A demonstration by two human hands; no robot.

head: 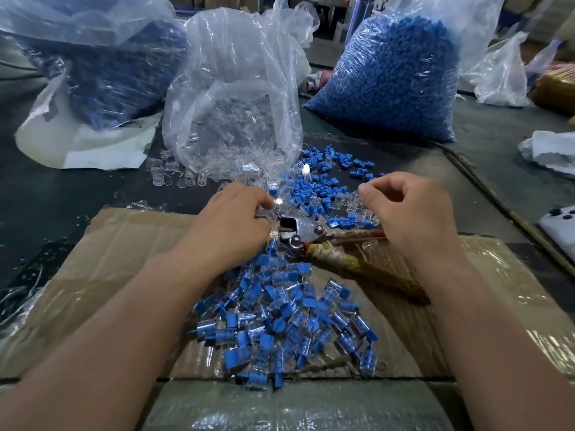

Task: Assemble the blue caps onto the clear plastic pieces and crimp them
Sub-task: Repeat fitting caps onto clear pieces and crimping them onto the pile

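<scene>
My left hand reaches into the loose mix of blue caps and clear plastic pieces, its fingers curled round a clear piece. My right hand hovers over the same scatter with curled fingers; whether it holds a small part is hidden. Between the hands lie the crimping pliers, jaws to the left, with wrapped handles. A heap of assembled blue-and-clear pieces lies on the cardboard in front of me.
An open bag of clear pieces stands behind the scatter. A full bag of blue caps sits at back right, and a bag of dark blue parts at back left. A white device lies at the right edge.
</scene>
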